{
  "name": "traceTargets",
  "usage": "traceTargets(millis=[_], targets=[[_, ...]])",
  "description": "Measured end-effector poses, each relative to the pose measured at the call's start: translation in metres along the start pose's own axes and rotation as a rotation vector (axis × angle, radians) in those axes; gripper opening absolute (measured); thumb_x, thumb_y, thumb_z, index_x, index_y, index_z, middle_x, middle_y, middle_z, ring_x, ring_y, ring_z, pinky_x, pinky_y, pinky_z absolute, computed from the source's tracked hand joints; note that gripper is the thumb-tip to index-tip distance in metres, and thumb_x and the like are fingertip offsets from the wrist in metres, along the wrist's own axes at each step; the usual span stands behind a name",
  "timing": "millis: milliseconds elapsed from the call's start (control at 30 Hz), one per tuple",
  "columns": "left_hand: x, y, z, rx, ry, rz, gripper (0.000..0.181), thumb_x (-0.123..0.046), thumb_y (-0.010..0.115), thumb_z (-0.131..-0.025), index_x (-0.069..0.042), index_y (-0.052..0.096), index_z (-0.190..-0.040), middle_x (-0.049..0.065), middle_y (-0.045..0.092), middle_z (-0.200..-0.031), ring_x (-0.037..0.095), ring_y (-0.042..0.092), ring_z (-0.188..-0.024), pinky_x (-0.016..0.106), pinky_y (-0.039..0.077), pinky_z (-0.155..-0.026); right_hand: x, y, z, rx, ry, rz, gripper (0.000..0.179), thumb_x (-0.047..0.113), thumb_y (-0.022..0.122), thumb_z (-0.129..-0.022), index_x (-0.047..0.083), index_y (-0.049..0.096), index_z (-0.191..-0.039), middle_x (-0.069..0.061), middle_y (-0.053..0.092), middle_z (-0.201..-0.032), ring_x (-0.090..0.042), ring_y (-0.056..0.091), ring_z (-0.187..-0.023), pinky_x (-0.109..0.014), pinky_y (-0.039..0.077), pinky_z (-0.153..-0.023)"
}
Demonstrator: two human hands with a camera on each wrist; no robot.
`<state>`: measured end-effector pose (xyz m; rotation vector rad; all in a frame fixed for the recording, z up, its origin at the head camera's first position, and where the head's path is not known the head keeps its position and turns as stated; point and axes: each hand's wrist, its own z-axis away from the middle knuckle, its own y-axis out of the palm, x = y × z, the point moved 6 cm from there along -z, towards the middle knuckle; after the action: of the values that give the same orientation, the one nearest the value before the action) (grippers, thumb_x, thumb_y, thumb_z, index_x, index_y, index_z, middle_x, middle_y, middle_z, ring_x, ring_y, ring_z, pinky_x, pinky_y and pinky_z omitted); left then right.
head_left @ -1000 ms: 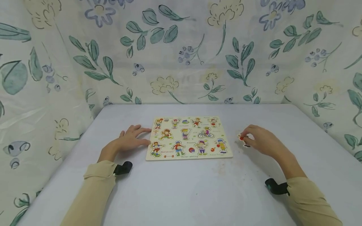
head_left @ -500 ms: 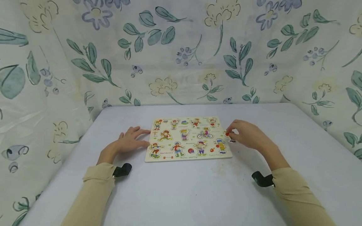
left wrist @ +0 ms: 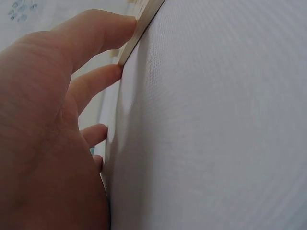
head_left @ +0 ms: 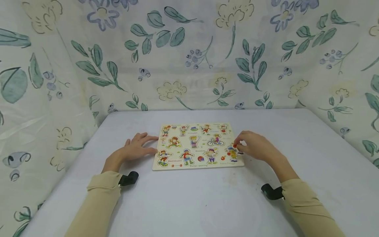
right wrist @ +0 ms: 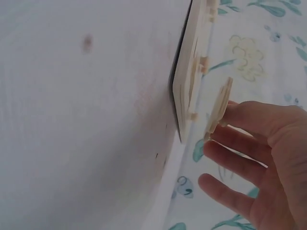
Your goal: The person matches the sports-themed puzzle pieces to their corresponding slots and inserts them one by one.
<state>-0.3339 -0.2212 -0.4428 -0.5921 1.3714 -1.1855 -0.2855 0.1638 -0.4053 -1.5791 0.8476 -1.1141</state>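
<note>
A wooden knob puzzle board (head_left: 183, 144) with several painted sports figures lies flat on the white table. My left hand (head_left: 131, 148) rests at its left side, thumb and forefinger extended; the left wrist view shows their tips touching the board's edge (left wrist: 139, 33). Over the board's right edge, my right hand (head_left: 256, 144) pinches a small puzzle piece (head_left: 240, 152) with some red on it, mostly covered by the fingers. Seen edge-on in the right wrist view, the thin wooden piece (right wrist: 220, 105) is tilted and raised clear of the board, the other fingers spread loosely.
White cloth covers the table (head_left: 189, 200), with faint brownish stains to the right of the board's front. A floral curtain (head_left: 189, 85) hangs behind the table and along both sides. A black wrist camera (head_left: 270, 192) sits on the right wrist, another (head_left: 129, 178) on the left.
My right hand has carried the puzzle piece leftward, from the table right of the board to over the board's right edge. The left hand has stayed in place.
</note>
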Motion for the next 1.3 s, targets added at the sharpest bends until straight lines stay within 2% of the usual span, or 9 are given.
traceTargets(millis=[233, 400, 633, 1000, 1167, 1300], targets=[[-0.002, -0.002, 0.0, 0.0, -0.002, 0.006, 0.073, -0.056, 0.057, -0.091, -0.018, 0.04, -0.151, 0.027, 0.009, -0.161, 0.047, -0.002, -0.148, 0.072, -0.008, -0.112, 0.005, 0.006, -0.002, 0.034, -0.009, 0.002, 0.012, 0.015, 0.067, -0.093, 0.013, 0.074, -0.102, -0.007, 0.066, -0.114, -0.025, 0.059, -0.101, -0.038, 0.054, -0.081], [-0.002, -0.001, 0.0, 0.005, -0.007, 0.013, 0.072, -0.055, 0.057, -0.091, -0.018, 0.039, -0.151, 0.027, 0.009, -0.162, 0.048, -0.005, -0.148, 0.071, -0.009, -0.112, 0.012, 0.009, -0.004, 0.072, -0.015, -0.003, 0.012, 0.015, 0.066, -0.092, 0.014, 0.076, -0.099, -0.005, 0.067, -0.113, -0.025, 0.06, -0.105, -0.043, 0.053, -0.089], [0.001, 0.0, 0.0, 0.001, -0.007, 0.006, 0.073, -0.056, 0.057, -0.092, -0.018, 0.039, -0.151, 0.026, 0.009, -0.161, 0.047, -0.003, -0.148, 0.072, -0.008, -0.112, 0.017, 0.011, -0.004, 0.081, -0.044, 0.01, 0.011, 0.016, 0.069, -0.091, 0.014, 0.076, -0.099, -0.004, 0.067, -0.11, -0.021, 0.06, -0.099, -0.042, 0.053, -0.088], [0.001, 0.0, 0.0, 0.001, 0.004, 0.018, 0.072, -0.056, 0.057, -0.092, -0.018, 0.04, -0.151, 0.027, 0.009, -0.162, 0.047, -0.004, -0.148, 0.072, -0.009, -0.112, 0.017, 0.015, -0.002, 0.118, -0.056, -0.008, 0.025, 0.018, 0.07, -0.089, 0.011, 0.075, -0.112, -0.006, 0.065, -0.118, -0.026, 0.06, -0.11, -0.047, 0.051, -0.095], [0.001, 0.0, 0.0, 0.0, 0.004, 0.014, 0.072, -0.056, 0.057, -0.092, -0.018, 0.04, -0.151, 0.027, 0.009, -0.161, 0.048, -0.003, -0.148, 0.072, -0.008, -0.112, 0.016, 0.014, -0.001, 0.154, -0.076, -0.008, 0.029, 0.02, 0.07, -0.089, 0.013, 0.073, -0.117, -0.008, 0.063, -0.123, -0.031, 0.056, -0.117, -0.059, 0.044, -0.099], [0.001, 0.0, 0.0, 0.003, -0.003, 0.015, 0.072, -0.056, 0.056, -0.092, -0.018, 0.04, -0.151, 0.027, 0.009, -0.162, 0.047, -0.003, -0.148, 0.072, -0.009, -0.112, 0.014, 0.013, 0.002, 0.186, -0.087, -0.013, 0.034, 0.021, 0.069, -0.09, 0.015, 0.071, -0.123, -0.01, 0.061, -0.128, -0.035, 0.052, -0.124, -0.066, 0.038, -0.097]])
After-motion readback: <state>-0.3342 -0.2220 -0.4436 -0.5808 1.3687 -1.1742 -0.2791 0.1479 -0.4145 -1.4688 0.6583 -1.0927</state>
